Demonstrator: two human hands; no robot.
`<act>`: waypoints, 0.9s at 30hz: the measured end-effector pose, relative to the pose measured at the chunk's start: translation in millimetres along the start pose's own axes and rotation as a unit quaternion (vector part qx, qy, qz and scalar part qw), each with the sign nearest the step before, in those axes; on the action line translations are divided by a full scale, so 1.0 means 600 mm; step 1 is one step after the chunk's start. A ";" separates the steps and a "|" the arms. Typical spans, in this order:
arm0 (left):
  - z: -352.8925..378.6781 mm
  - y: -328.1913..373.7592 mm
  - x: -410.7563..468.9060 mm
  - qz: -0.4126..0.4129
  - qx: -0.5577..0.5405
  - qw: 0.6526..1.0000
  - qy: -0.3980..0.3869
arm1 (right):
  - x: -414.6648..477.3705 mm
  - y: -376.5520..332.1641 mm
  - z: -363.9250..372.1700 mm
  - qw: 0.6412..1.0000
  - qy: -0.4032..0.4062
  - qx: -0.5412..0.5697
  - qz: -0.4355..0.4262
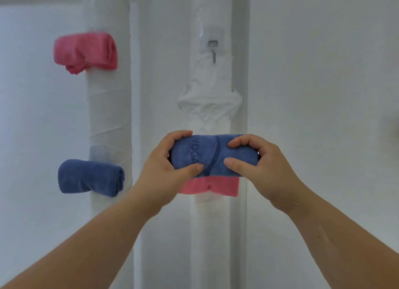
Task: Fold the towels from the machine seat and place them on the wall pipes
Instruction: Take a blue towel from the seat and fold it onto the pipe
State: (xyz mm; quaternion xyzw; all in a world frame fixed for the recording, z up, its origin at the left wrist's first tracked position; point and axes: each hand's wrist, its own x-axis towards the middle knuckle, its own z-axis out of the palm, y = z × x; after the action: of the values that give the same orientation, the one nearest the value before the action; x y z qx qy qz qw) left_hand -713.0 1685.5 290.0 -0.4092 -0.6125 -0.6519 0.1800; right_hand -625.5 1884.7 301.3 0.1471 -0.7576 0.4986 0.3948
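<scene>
A folded blue towel (212, 154) printed with "YOGA" is held against the right wrapped wall pipe (212, 224). My left hand (164, 172) grips its left end, thumb on the front. My right hand (259, 165) grips its right end the same way. Directly under it a folded pink towel (216, 186) sits on the same pipe, partly hidden by the blue one and my hands. On the left wrapped pipe (109, 116) a pink folded towel (85, 52) sits high up and a blue folded towel (90, 177) sits lower down.
A white adhesive hook (212, 46) is stuck on the right pipe above bunched white wrapping (209, 103). A white upright beam (239, 73) runs just right of that pipe. White wall fills both sides.
</scene>
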 end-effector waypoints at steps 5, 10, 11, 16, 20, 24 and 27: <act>-0.019 0.046 0.131 0.058 -0.016 0.998 -0.031 | 0.115 -0.051 -0.011 0.997 0.034 -0.029 -0.055; -0.008 0.105 0.252 0.116 -0.035 0.992 -0.017 | 0.244 -0.103 -0.033 0.990 0.067 -0.023 -0.121; -0.004 0.116 0.273 0.131 -0.031 0.991 0.001 | 0.267 -0.114 -0.039 0.989 0.067 -0.023 -0.132; 0.011 0.158 0.363 0.200 0.013 0.977 0.067 | 0.363 -0.154 -0.071 0.982 0.059 -0.053 -0.173; 0.011 0.161 0.407 0.203 0.057 0.976 0.060 | 0.409 -0.154 -0.082 0.976 0.063 -0.090 -0.188; 0.013 0.137 0.427 0.186 0.072 0.978 0.067 | 0.429 -0.129 -0.072 0.973 0.083 -0.116 -0.181; 0.016 0.122 0.432 0.177 0.045 0.980 0.078 | 0.435 -0.117 -0.065 0.970 0.105 -0.122 -0.180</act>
State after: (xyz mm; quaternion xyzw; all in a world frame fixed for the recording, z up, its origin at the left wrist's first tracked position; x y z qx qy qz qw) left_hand -811.6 1749.8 532.3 -0.4504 -0.5434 -0.6113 0.3580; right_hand -733.1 1931.1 548.2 0.1790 -0.7281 0.3359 0.5701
